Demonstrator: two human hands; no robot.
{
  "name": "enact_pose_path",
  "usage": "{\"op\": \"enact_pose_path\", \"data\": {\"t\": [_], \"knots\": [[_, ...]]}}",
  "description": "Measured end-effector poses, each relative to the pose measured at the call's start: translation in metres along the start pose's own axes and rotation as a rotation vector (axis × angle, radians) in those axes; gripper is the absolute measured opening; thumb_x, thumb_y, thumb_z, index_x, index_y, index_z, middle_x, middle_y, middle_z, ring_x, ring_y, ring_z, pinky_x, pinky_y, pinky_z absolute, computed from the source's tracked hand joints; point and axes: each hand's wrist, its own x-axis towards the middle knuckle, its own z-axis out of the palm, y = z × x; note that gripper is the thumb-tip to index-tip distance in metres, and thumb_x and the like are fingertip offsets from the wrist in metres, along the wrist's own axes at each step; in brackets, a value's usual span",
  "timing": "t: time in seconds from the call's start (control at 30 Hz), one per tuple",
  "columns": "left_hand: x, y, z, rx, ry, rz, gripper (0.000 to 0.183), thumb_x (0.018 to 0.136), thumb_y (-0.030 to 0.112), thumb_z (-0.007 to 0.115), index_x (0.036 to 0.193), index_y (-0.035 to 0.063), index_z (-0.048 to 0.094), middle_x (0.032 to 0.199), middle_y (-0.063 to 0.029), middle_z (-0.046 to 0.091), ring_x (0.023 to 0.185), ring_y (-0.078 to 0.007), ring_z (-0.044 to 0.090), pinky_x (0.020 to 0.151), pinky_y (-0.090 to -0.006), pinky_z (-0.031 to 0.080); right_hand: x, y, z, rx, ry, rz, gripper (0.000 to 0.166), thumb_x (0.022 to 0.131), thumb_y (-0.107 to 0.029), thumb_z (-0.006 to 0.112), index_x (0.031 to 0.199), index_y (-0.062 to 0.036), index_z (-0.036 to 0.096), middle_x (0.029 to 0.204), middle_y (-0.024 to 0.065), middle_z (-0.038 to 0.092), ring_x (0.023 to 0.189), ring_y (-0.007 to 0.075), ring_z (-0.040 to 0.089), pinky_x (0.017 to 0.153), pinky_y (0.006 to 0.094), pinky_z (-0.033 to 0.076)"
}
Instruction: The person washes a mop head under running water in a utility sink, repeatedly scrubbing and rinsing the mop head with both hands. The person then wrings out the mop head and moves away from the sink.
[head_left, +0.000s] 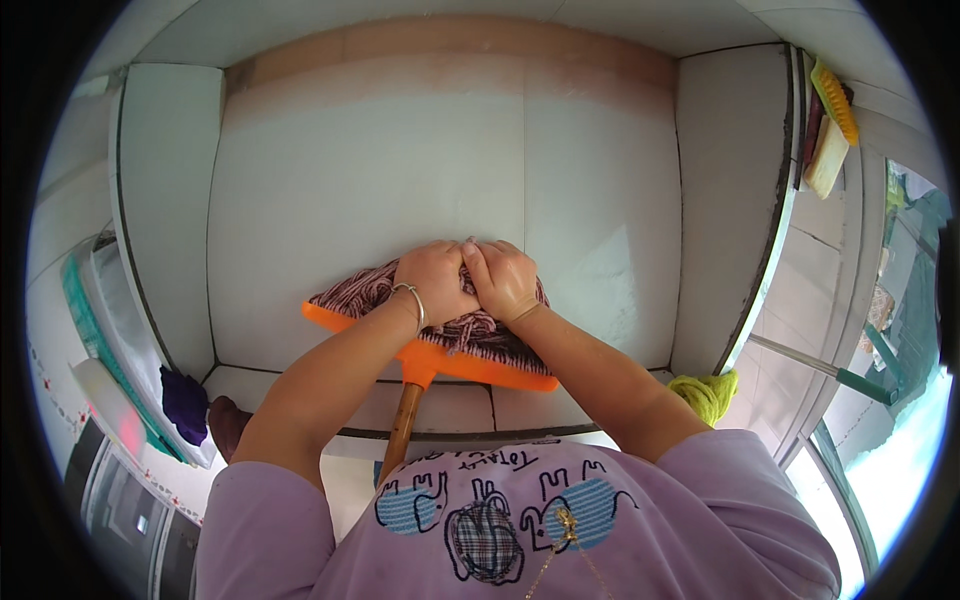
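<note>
A mop head of dark and pale pink yarn (352, 291), with an orange plastic bar (480, 367) and a wooden handle (401, 431), lies inside a white-tiled basin (360, 172). The handle runs back over the near wall towards my body. My left hand (439, 283), with a metal bangle at its wrist, grips bunched mop yarn. Against it, my right hand (502, 279) grips the yarn too, its thumb over the top; the skin looks wet. The two hands touch each other, and the yarn between the palms is mostly hidden.
Tiled walls enclose the basin. A yellow-green cloth (709, 396) hangs at the near right corner, a purple cloth (184, 405) at the near left. Brushes (834, 101) lie on the far right ledge. A green-gripped pole (866, 386) stands out at the right.
</note>
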Motion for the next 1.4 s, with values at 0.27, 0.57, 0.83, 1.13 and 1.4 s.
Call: {"op": "enact_pose_path", "data": {"t": [0.27,0.57,0.83,1.13,1.4], "knots": [[0.02,-0.011,-0.006,0.121,0.121,-0.17,0.059,0.064,0.049,0.072,0.105,0.0067,0.064,0.102,-0.0153,0.066,0.092,-0.0337,0.063,0.082,-0.0407,0.051,0.047,0.009,0.005,-0.028,-0.064,0.019,0.05,0.092,-0.045,0.044,0.074,-0.0042,0.067,0.077,0.0189,0.065,0.076,0.0398,0.06,0.069,0.0478,0.047],[-0.07,0.019,-0.03,-0.03,0.314,-0.207,0.095,0.069,0.062,0.066,0.147,0.0215,0.03,0.146,-0.0154,0.033,0.138,-0.0316,0.025,0.109,-0.049,0.02,0.029,-0.001,-0.023,0.212,-0.241,0.129,0.052,0.089,-0.053,0.049,0.091,-0.0054,0.068,0.087,0.0199,0.066,0.088,0.0384,0.06,0.079,0.0449,0.046],[-0.316,0.074,-0.02,0.07,0.143,-0.364,0.071,0.076,0.044,0.065,0.132,0.0055,0.045,0.128,-0.0186,0.048,0.121,-0.0334,0.046,0.097,-0.0449,0.039,0.038,-0.01,-0.034,0.34,-0.553,-0.054,0.059,0.088,-0.038,0.061,0.139,-0.0132,0.046,0.13,0.0169,0.055,0.12,0.0283,0.05,0.105,0.0347,0.035],[-0.44,0.103,0.027,-0.474,-0.038,-0.515,0.043,0.085,0.02,0.056,0.122,0.0029,0.041,0.074,-0.0157,0.064,0.063,-0.0247,0.067,0.062,-0.0373,0.054,-0.014,-0.081,-0.057,-0.312,-0.017,-0.159,0.066,0.059,-0.041,0.083,0.111,-0.0073,0.059,0.104,0.0096,0.063,0.099,0.0239,0.06,0.088,0.0381,0.048],[-0.534,0.058,0.197,-0.265,0.499,-0.539,0.025,0.088,0.021,0.054,0.106,0.0077,0.044,0.075,-0.0169,0.065,0.068,-0.0388,0.063,0.062,-0.0491,0.049,-0.105,-0.103,-0.118,0.8,-0.13,-0.13,0.038,0.069,0.003,0.07,0.105,-0.0001,0.059,0.09,0.0062,0.064,0.083,0.0164,0.061,0.082,0.0281,0.048]]}}
